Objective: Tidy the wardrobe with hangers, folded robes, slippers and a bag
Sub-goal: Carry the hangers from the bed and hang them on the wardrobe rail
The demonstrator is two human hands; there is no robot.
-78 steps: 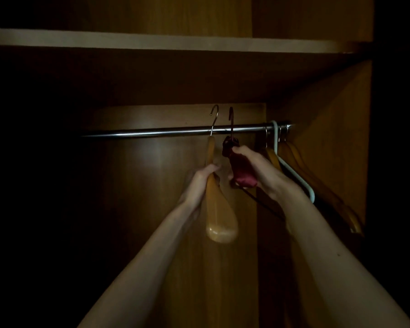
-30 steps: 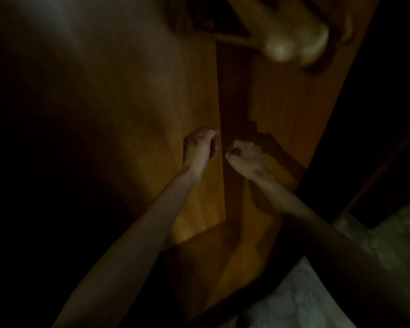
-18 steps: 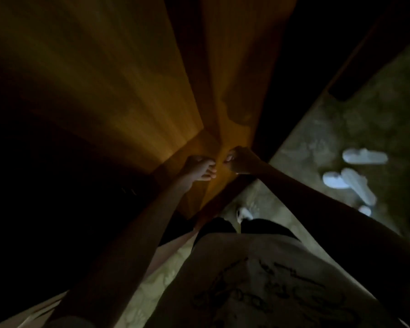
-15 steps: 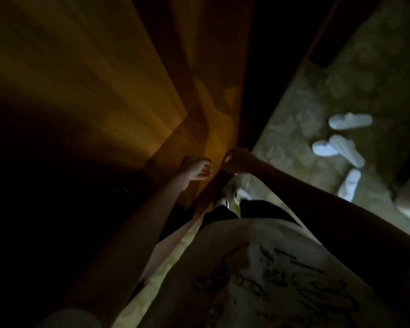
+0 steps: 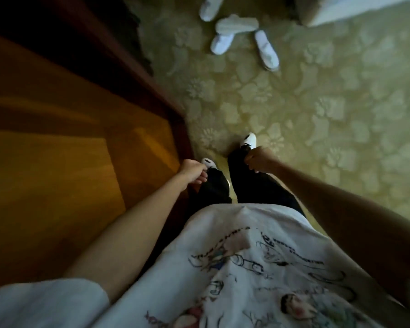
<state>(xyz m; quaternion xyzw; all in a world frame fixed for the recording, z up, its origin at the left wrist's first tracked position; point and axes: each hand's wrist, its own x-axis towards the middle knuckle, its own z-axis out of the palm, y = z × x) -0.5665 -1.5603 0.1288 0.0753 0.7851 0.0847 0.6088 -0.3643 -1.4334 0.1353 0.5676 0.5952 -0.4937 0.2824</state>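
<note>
While the view drops straight down, a patterned green-gold carpet (image 5: 317,110) fills most of the right side, with the wardrobe (image 5: 57,143) taking the left as a slab of orange-brown wood edged by a darker frame. A white printed T-shirt (image 5: 234,268) covers the bottom of the view, dark trousers (image 5: 253,185) and two white shoe tips below it.

Four white slippers (image 5: 237,26) lie on the carpet at the top, well apart from the feet and just off the wardrobe's far corner. They look soft, plain and clean. One lies with its long axis across the view; one below it to the left runs up and to the right; one on the right slants down and to the right; a fourth is cut by the top edge. Which end is the toe is too blurred to tell.

Both hands hang over the legs holding nothing: the left hand (image 5: 192,170) by the wardrobe edge, fingers loosely curled, and the right hand (image 5: 258,159) curled into a looser fist.
</note>
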